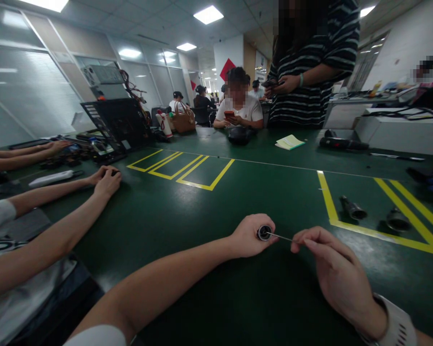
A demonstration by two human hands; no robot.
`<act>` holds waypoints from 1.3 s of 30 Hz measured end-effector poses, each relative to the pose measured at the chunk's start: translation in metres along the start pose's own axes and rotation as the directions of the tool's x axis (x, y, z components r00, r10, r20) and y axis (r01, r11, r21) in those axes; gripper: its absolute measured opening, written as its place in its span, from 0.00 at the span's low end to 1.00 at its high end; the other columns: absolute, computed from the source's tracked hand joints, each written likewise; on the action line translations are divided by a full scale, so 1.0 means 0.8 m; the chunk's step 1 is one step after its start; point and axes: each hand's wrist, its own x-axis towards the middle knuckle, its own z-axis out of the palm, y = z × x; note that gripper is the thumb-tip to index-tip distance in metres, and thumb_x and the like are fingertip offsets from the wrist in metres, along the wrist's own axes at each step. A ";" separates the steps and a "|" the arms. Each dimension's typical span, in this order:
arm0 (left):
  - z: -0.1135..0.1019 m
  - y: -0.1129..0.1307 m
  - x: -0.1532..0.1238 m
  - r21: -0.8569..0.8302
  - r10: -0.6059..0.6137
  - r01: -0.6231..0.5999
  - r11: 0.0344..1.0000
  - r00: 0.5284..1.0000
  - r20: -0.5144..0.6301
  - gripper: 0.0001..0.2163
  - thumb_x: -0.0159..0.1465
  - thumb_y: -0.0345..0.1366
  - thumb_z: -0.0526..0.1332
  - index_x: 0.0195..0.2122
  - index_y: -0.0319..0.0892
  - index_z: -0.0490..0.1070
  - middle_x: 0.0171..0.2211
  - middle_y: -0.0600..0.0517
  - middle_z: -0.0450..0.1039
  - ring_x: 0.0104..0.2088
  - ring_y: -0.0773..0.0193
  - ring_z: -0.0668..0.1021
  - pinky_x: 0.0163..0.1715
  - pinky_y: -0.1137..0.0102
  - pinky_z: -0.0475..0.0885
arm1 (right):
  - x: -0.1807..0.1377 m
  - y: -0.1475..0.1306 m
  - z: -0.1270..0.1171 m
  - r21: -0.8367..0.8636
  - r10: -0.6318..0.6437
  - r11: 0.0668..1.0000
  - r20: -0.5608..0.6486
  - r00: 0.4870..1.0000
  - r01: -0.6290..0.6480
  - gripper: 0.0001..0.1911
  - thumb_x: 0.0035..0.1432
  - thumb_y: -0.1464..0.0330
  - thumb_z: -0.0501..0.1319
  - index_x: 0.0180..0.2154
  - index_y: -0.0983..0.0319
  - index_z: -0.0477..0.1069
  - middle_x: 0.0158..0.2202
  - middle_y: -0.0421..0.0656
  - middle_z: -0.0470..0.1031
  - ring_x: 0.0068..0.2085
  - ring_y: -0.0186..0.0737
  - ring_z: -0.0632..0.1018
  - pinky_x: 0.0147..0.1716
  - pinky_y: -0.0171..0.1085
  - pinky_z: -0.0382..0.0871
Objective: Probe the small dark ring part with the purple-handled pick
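Observation:
Wrapped round a small hollow metal cylinder (264, 233), my left hand (251, 234) holds its dark round opening up toward me. My right hand (334, 266) pinches a thin metal rod (283, 238) between thumb and fingertips. The rod's far end reaches into the cylinder's opening; its tip is hidden inside. Two dark metal parts lie inside a yellow tape outline to the right: a stepped tubular fitting (353, 209) and a wider ring-shaped fitting (398, 220). Neither hand touches them.
The green tabletop (173, 226) carries yellow tape outlines (205, 185). At left, a co-worker's hands (106, 181) hold something small and dark. An opened black computer case (111, 120) stands behind them. Further back are a notepad (289, 142), a black pouch (240, 134) and a white box (400, 129).

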 end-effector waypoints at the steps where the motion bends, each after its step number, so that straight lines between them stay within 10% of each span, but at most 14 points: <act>1: 0.000 0.000 0.000 0.007 -0.006 0.006 1.000 1.000 -0.003 0.07 0.57 0.36 0.62 0.28 0.39 0.66 0.28 0.52 0.68 0.30 0.67 0.71 0.34 0.71 0.66 | -0.001 0.000 0.000 -0.015 -0.019 1.000 0.007 1.000 0.019 0.06 0.51 0.65 0.61 0.24 0.58 0.74 0.26 0.40 0.73 0.35 0.43 0.72 0.39 0.42 0.61; 8: 0.001 -0.004 -0.001 -0.003 0.036 -0.036 0.999 0.999 -0.005 0.05 0.56 0.33 0.62 0.28 0.39 0.66 0.27 0.53 0.68 0.28 0.68 0.70 0.32 0.72 0.66 | -0.002 0.001 0.002 -0.151 0.014 0.989 0.103 0.995 0.002 0.09 0.55 0.62 0.60 0.29 0.58 0.75 0.31 0.42 0.75 0.39 0.46 0.72 0.42 0.44 0.60; 16: 0.005 -0.005 -0.001 -0.096 -0.011 0.001 0.995 0.994 -0.107 0.08 0.54 0.35 0.63 0.25 0.39 0.64 0.25 0.54 0.64 0.26 0.68 0.68 0.29 0.73 0.63 | 0.001 -0.003 0.010 0.131 0.172 0.974 0.090 0.981 -0.182 0.06 0.51 0.64 0.63 0.27 0.59 0.75 0.30 0.42 0.75 0.38 0.44 0.73 0.42 0.43 0.62; 39: 0.001 0.002 0.000 -0.060 -0.039 0.035 0.998 0.997 -0.060 0.08 0.54 0.34 0.64 0.25 0.39 0.64 0.25 0.55 0.65 0.27 0.69 0.68 0.29 0.73 0.64 | 0.005 -0.001 0.005 0.110 0.135 0.984 0.039 0.990 -0.138 0.06 0.50 0.65 0.62 0.26 0.60 0.75 0.28 0.44 0.75 0.34 0.45 0.74 0.38 0.45 0.66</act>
